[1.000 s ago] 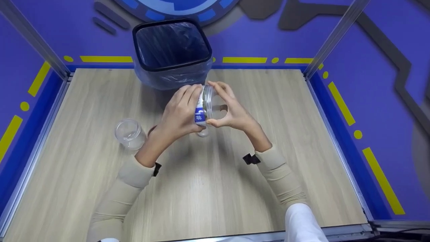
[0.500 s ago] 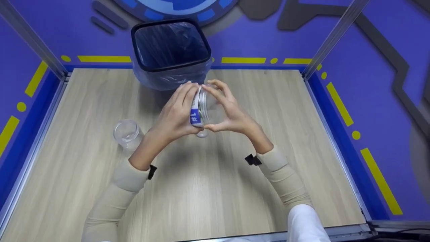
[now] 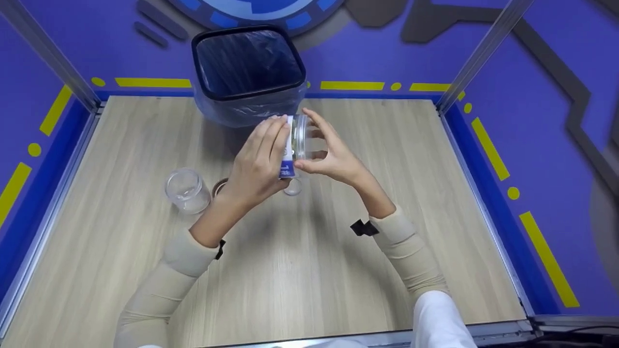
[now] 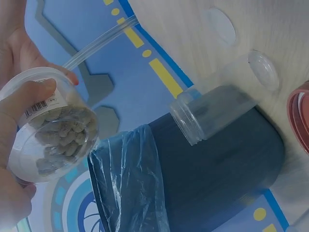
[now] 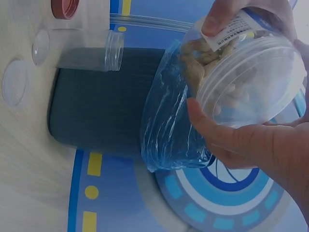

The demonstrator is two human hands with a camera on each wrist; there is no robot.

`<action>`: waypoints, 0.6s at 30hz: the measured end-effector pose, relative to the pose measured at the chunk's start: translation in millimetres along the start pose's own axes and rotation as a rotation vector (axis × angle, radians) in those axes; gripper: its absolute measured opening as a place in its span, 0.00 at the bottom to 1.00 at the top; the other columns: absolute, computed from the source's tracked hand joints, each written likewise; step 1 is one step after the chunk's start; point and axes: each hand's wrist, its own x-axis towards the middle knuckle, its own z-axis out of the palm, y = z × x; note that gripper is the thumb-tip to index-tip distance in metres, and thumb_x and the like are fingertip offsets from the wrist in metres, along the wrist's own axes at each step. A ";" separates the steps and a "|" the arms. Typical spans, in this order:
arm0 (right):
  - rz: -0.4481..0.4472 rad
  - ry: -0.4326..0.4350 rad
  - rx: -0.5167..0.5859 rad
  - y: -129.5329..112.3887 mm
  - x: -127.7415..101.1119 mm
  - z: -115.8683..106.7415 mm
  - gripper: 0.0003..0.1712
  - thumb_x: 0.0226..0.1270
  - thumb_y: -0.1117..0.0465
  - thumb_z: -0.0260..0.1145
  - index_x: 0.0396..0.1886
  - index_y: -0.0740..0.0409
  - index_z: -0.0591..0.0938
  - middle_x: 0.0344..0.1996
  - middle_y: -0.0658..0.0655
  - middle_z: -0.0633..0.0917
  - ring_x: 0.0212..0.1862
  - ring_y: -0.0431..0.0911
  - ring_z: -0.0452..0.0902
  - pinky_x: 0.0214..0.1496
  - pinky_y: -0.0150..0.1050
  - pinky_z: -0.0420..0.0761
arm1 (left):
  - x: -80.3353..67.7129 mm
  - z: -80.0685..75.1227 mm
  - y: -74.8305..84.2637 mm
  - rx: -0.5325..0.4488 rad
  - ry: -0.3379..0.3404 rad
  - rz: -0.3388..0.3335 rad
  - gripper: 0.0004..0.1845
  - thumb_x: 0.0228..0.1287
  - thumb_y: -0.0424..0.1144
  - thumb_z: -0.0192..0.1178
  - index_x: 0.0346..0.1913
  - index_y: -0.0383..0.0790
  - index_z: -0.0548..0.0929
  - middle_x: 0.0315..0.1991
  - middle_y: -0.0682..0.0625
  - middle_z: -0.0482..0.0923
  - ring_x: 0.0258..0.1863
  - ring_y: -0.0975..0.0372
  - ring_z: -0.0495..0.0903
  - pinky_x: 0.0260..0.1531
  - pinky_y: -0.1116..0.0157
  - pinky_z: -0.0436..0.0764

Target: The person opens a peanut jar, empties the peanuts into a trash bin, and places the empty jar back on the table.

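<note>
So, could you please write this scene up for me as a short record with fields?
Held item: clear round plastic jar with white-and-blue label, lying sideways, pale pieces inside
Left hand: grips labelled body
Right hand: grips lid end
Behind: black square bin with blue liner
On wooden table: empty clear jar, red lid

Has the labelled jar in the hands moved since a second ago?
Yes. The labelled jar has shifted slightly up the head view, toward the bin; its top now nearly reaches the bin's bagged wall.
</note>
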 end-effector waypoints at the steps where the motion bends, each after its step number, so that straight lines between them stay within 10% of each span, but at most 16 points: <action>1: -0.025 0.005 -0.024 0.2 0.5 -0.3 0.63 0.51 0.51 0.83 0.82 0.52 0.55 0.70 0.61 0.63 0.66 0.54 0.66 0.54 0.55 0.84 | 0.8 0.2 -1.1 -0.009 -0.011 -0.003 0.47 0.43 0.39 0.73 0.68 0.23 0.68 0.67 0.31 0.71 0.67 0.42 0.71 0.74 0.54 0.63; 10: -0.331 -0.097 -0.511 -2.2 -4.3 -4.3 0.63 0.42 0.45 0.84 0.78 0.53 0.63 0.70 0.67 0.62 0.70 0.53 0.61 0.67 0.52 0.72 | -6.7 -8.2 -11.2 -0.250 -0.241 -0.154 0.62 0.35 0.58 0.82 0.72 0.28 0.65 0.69 0.36 0.71 0.69 0.46 0.69 0.73 0.56 0.65; 18: -0.279 -0.189 -0.502 -3.3 -6.3 -6.5 0.63 0.47 0.45 0.84 0.80 0.49 0.60 0.76 0.62 0.55 0.77 0.51 0.51 0.74 0.55 0.64 | -15.4 -7.3 -9.7 -0.253 -0.250 -0.170 0.62 0.38 0.57 0.82 0.74 0.29 0.63 0.72 0.36 0.68 0.72 0.47 0.66 0.75 0.58 0.61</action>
